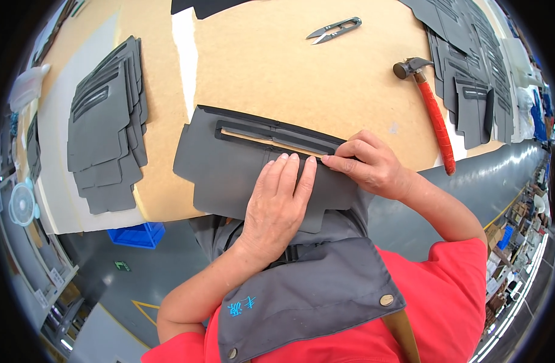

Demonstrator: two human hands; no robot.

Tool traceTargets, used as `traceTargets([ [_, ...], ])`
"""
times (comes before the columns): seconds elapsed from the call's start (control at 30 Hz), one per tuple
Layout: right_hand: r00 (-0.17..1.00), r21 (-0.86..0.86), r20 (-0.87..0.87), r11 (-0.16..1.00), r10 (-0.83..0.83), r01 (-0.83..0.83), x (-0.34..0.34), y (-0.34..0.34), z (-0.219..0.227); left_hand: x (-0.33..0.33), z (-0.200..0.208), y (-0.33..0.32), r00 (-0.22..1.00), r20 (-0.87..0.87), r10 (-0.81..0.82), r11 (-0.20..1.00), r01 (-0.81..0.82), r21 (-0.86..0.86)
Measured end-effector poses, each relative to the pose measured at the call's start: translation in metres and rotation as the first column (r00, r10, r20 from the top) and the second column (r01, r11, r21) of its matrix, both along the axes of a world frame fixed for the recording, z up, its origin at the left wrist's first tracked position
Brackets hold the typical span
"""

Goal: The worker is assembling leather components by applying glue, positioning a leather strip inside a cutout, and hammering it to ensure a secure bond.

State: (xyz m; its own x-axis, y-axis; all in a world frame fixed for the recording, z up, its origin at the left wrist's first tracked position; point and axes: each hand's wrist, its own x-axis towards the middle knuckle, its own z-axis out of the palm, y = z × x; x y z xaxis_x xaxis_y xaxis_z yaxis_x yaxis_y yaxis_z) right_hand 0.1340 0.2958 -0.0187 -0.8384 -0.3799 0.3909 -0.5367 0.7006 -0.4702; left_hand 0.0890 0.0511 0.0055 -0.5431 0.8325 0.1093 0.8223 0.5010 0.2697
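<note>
A dark grey cut fabric panel (223, 163) with a long narrow slot lies flat at the near edge of the brown worktable (277, 66). My left hand (277, 202) rests palm down on the panel, fingers together and pointing at the slot's lower edge. My right hand (368, 164) pinches the folded edge of the panel at the slot's right end, thumb and fingers closed on the fabric. Both hands touch each other's fingertips there.
A stack of similar grey panels (105, 127) lies at the left on a white sheet. More grey panels (471, 78) are piled at the right. A red-handled hammer (435, 115) and metal thread snips (333, 29) lie farther back. A blue crate (135, 235) stands on the floor.
</note>
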Motion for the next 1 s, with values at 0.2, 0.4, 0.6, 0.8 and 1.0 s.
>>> traceTargets([
  [0.2, 0.996, -0.070, 0.062, 0.996, -0.058, 0.062, 0.002, 0.001, -0.001, 0.001, -0.001, 0.002, 1.000, 0.018, -0.003, 1.000, 0.003, -0.008],
  [0.4, 0.999, 0.027, -0.021, 0.999, 0.047, -0.046, 0.006, 0.008, 0.000, 0.002, 0.001, 0.002, 0.998, 0.058, -0.022, 1.000, 0.021, 0.012],
  [0.6, 0.996, 0.083, -0.020, 0.993, 0.085, -0.083, 0.008, 0.009, 0.004, 0.005, -0.003, 0.000, 0.999, 0.033, -0.021, 1.000, 0.020, 0.022],
  [0.8, 0.998, 0.037, -0.043, 0.999, 0.035, -0.033, -0.012, 0.000, 0.019, -0.018, 0.003, -0.016, 0.982, 0.115, -0.148, 0.988, 0.142, 0.063],
  [1.0, 0.938, 0.176, -0.195, 0.931, -0.285, 0.319, -0.088, 0.000, 0.000, -0.061, 0.029, -0.054, 0.968, 0.244, -0.058, 0.990, 0.024, 0.142],
])
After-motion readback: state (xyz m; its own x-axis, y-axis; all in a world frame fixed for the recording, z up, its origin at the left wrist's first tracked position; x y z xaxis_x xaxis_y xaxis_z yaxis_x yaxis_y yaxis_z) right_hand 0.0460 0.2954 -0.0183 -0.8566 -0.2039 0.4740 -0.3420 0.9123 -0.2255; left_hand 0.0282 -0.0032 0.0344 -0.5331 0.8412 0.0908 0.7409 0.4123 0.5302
